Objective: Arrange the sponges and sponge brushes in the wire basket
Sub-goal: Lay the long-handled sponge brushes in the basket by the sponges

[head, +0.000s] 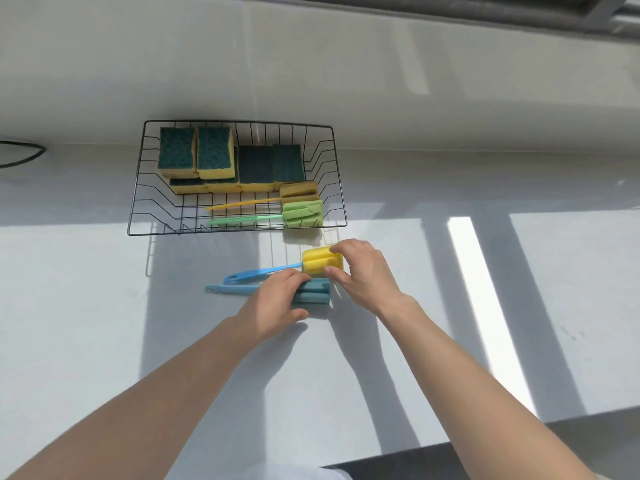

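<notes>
At six o'clock of the wire basket (341, 188), right hand (363, 271) pinches the yellow sponge brush (320, 259); left hand (273, 301) grips the blue sponge brush (313, 294).

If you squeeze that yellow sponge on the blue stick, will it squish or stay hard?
Probably squish: the yellow sponge head looks like soft, slotted foam under the right hand. Likely light too. Its thin blue handle looks like plastic, so it may flex slightly.

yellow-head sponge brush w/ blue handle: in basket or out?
Out. The yellow-head sponge brush lies on the counter in front of the wire basket, right hand gripping its head.
</notes>
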The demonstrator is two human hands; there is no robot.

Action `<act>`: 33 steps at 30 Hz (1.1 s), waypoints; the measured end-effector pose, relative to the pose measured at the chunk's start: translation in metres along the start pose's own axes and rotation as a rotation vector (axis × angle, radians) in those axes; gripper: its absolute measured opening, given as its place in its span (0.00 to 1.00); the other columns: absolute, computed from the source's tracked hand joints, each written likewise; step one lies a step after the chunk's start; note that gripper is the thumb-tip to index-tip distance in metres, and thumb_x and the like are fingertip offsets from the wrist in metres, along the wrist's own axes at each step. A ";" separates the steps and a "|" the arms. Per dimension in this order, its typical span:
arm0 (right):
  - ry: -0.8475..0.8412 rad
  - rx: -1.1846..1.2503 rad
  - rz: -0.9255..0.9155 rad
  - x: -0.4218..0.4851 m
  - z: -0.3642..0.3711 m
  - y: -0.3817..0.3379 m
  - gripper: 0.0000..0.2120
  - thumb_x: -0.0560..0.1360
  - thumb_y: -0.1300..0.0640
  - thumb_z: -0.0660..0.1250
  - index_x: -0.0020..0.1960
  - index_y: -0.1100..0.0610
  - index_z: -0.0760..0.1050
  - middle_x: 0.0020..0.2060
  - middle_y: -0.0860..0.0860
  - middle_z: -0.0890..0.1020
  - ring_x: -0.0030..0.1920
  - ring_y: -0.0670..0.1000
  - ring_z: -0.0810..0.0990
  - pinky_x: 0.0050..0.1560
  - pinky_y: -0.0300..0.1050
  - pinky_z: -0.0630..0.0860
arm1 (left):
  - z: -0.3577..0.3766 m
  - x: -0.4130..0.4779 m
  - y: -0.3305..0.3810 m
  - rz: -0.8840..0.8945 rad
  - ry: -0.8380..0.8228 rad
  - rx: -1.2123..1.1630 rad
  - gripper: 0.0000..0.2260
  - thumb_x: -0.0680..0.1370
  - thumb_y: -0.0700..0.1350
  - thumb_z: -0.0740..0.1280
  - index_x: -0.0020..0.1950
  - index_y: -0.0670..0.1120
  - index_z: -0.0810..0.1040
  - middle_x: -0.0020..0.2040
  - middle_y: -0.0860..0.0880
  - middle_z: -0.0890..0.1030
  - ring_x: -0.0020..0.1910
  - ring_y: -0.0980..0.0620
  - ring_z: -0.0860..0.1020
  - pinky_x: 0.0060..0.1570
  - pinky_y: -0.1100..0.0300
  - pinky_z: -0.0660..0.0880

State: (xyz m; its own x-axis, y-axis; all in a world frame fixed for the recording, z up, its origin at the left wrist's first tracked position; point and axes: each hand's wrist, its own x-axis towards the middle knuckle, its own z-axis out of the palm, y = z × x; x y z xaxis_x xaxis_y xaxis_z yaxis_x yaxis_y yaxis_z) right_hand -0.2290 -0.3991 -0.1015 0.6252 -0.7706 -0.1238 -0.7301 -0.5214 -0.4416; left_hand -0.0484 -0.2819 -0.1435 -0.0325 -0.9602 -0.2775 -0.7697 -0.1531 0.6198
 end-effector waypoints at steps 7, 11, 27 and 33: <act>-0.065 -0.023 0.009 0.015 0.006 0.001 0.21 0.76 0.51 0.72 0.66 0.56 0.76 0.64 0.52 0.78 0.64 0.56 0.74 0.64 0.53 0.71 | -0.010 -0.004 0.001 -0.049 0.049 -0.132 0.15 0.76 0.50 0.69 0.61 0.49 0.79 0.51 0.49 0.80 0.51 0.51 0.76 0.53 0.54 0.72; -0.118 -0.042 0.014 0.024 0.012 0.006 0.19 0.75 0.57 0.73 0.65 0.57 0.76 0.63 0.53 0.77 0.62 0.57 0.75 0.62 0.52 0.72 | -0.026 -0.026 0.000 -0.060 0.040 -0.230 0.12 0.75 0.52 0.63 0.53 0.47 0.81 0.43 0.47 0.79 0.44 0.50 0.75 0.45 0.49 0.73; -0.164 0.272 0.116 0.026 0.026 -0.003 0.08 0.74 0.55 0.73 0.51 0.53 0.75 0.47 0.49 0.75 0.49 0.56 0.75 0.48 0.57 0.78 | -0.067 -0.047 0.016 -0.164 0.067 -0.261 0.09 0.82 0.48 0.61 0.56 0.49 0.80 0.45 0.49 0.80 0.45 0.50 0.77 0.48 0.52 0.73; -0.141 0.495 0.101 0.020 0.003 -0.016 0.06 0.74 0.55 0.74 0.46 0.50 0.77 0.46 0.48 0.80 0.43 0.50 0.75 0.49 0.49 0.75 | -0.082 -0.048 0.020 -0.156 0.101 -0.284 0.09 0.82 0.48 0.61 0.58 0.52 0.80 0.47 0.50 0.79 0.48 0.52 0.76 0.49 0.55 0.72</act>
State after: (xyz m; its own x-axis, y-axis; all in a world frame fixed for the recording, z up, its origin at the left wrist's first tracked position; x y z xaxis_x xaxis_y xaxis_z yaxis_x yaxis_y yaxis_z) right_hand -0.2040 -0.4054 -0.0998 0.6140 -0.7338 -0.2908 -0.5921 -0.1846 -0.7844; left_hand -0.0095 -0.2578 -0.0576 0.1466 -0.9361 -0.3198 -0.5517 -0.3457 0.7591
